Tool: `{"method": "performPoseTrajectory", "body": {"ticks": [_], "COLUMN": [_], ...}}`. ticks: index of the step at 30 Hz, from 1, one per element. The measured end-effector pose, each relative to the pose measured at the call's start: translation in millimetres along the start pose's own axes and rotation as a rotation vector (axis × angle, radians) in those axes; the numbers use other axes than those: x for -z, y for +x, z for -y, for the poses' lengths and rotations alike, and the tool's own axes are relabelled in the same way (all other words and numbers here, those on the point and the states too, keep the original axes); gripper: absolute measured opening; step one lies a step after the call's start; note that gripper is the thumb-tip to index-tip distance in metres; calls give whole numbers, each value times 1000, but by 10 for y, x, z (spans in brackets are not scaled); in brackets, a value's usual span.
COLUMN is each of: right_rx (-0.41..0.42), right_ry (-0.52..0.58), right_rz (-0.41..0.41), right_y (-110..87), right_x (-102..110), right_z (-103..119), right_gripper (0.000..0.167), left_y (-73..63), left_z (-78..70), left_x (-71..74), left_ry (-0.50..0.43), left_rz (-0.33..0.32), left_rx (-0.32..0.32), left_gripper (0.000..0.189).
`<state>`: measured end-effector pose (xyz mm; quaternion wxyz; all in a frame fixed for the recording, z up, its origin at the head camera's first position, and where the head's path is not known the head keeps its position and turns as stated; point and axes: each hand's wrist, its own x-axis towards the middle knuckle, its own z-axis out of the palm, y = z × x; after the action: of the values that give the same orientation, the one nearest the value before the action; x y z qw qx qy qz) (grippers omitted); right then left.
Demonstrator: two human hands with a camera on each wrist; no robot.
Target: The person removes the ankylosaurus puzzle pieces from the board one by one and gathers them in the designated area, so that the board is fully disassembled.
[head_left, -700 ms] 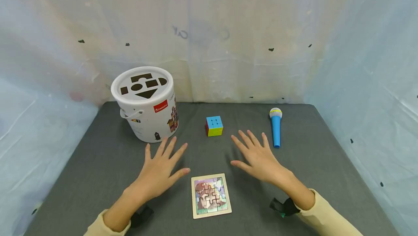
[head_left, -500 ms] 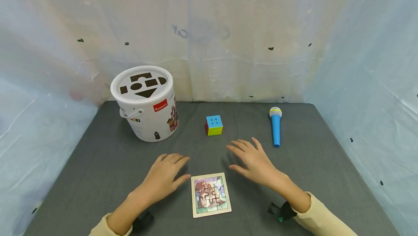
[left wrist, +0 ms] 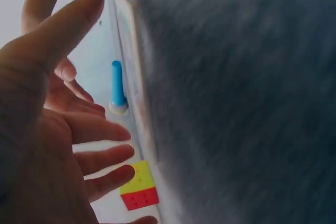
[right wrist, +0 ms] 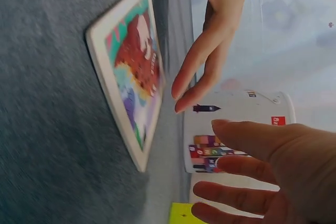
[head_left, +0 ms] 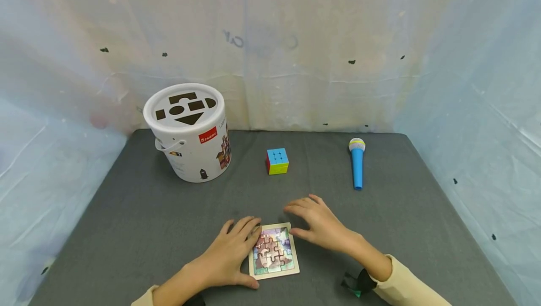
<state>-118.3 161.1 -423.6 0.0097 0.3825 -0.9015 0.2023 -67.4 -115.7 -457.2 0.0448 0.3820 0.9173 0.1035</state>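
Note:
A small framed jigsaw puzzle (head_left: 274, 261) with an animal picture lies flat near the front of the grey table. My left hand (head_left: 224, 259) is at its left side, fingertips overlapping the frame's upper left corner in the head view. The right wrist view shows a gap between the puzzle (right wrist: 131, 85) and those left fingers (right wrist: 190, 69). My right hand (head_left: 322, 225) hovers off the puzzle's upper right corner, fingers slightly bent, holding nothing. In the left wrist view the puzzle (left wrist: 132, 40) shows as a thin slanted edge beyond the spread left hand (left wrist: 52, 103).
A white lidded bucket (head_left: 190, 155) with shaped holes stands at the back left. Behind the puzzle sits a puzzle cube (head_left: 277, 161) with blue, yellow and red faces. A blue toy microphone (head_left: 357, 167) lies at the right. Pale sheeting (head_left: 296, 61) walls the table's back and sides.
Both hands have drawn nearer to the puzzle: the left moved right and toward the person, the right moved left and toward the person. Their spread fingers have relaxed. The puzzle has not moved.

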Motion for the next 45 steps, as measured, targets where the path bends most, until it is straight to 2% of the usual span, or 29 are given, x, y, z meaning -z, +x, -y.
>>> {"method": "performPoseTrajectory", "body": {"ticks": [6, 15, 23, 27, 33, 39, 45], "right_rx": [-25, -17, -49, -57, -63, -69, -86], "right_ry": [64, 109, 390, 454, 495, 472, 415], "right_rz": [20, 41, 54, 53, 83, 50, 61], "right_y": [0, 45, 153, 233, 377, 507, 583], "right_x": [-90, -156, -294, -351, -434, -482, -531], "right_z": [14, 59, 97, 107, 116, 121, 114], "right_gripper": [41, 38, 29, 25, 24, 24, 22], "left_y": [13, 25, 63, 73, 101, 109, 94], "left_z": [-25, 8, 120, 184, 253, 340, 460], "left_x": [-60, -57, -62, -91, -145, -195, -279], "left_ry": [87, 62, 10, -33, -68, -105, -231], "left_rz": [-12, -12, -30, -46, -96, -157, -171], "left_rx": [34, 45, 46, 55, 87, 106, 103], "left_gripper": [115, 107, 105, 105, 107, 109, 113]}}
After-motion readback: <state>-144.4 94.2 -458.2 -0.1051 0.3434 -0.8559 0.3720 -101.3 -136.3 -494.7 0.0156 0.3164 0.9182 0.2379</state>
